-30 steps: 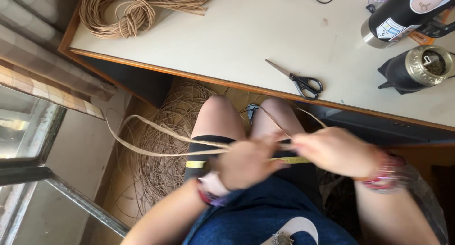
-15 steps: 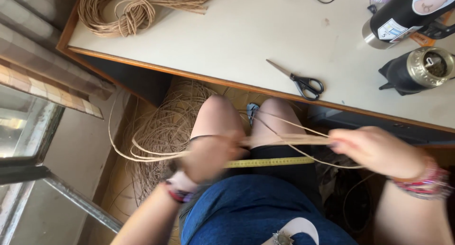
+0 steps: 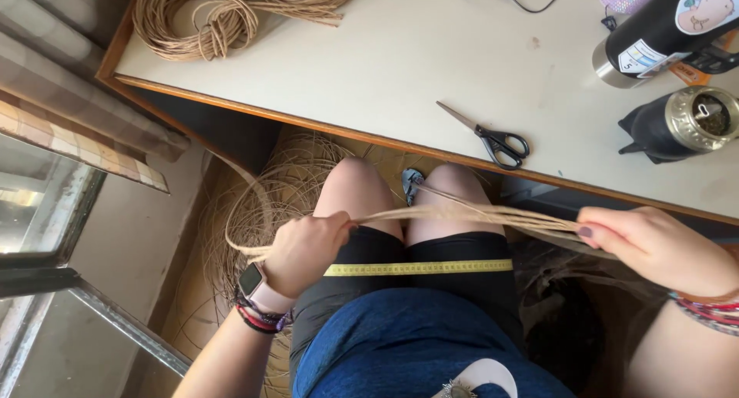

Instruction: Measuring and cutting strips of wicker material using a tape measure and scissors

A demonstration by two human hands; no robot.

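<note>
Your left hand (image 3: 304, 248) and right hand (image 3: 654, 248) each pinch the cane strands (image 3: 469, 213), stretched from nine to three o'clock above the tape measure (image 3: 419, 268); scissors (image 3: 493, 140) lie untouched, cutting undone.

Dry matt fibre strands (image 3: 462, 213), flexible yellow tape measure (image 3: 419, 269), smooth matt tabletop (image 3: 369, 51) with wood edging, glossy black-handled metal scissors (image 3: 489, 136), embossed brass-toned cup (image 3: 697, 121)

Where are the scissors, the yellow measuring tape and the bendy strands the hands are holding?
scissors (image 3: 493, 138): head view, at the pivot by the black handles.
yellow measuring tape (image 3: 419, 269): head view, middle, across the lap.
reed strands (image 3: 462, 212): head view, bundle's middle between the hands.
</note>
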